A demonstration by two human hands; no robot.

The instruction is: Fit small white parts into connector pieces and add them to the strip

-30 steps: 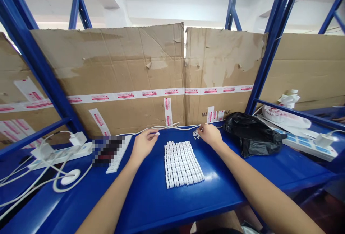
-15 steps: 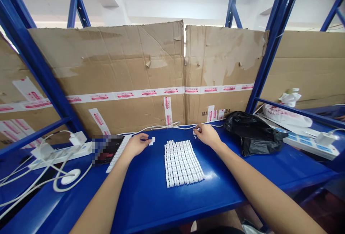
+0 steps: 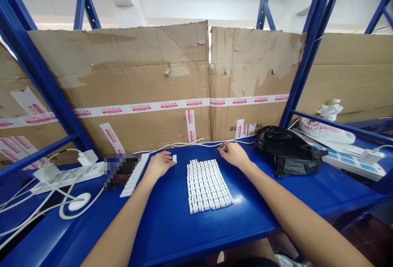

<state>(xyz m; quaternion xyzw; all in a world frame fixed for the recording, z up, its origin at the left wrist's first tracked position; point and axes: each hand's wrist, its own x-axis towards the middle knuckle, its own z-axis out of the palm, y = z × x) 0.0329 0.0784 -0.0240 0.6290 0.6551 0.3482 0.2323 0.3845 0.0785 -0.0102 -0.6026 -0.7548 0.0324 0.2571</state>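
white plastic pieces (image 3: 208, 186) are sitting in tight rows on the blue shelf (image 3: 172, 226), packed close so the block stays squared up. the left hand (image 3: 159, 164) is resting released, its fingertips just beside one loose piece (image 3: 175, 159); the right hand (image 3: 235, 154) is curling over a small clump (image 3: 222, 148), its grasp unclear, near a black bag (image 3: 285, 152).

Workshop or warehouse bay: blue steel racking (image 3: 313, 44), taped cardboard sheets (image 3: 123, 82) beyond the fingers (image 3: 223, 147), power strip (image 3: 67, 175) far left, blue worktop (image 3: 159, 226).
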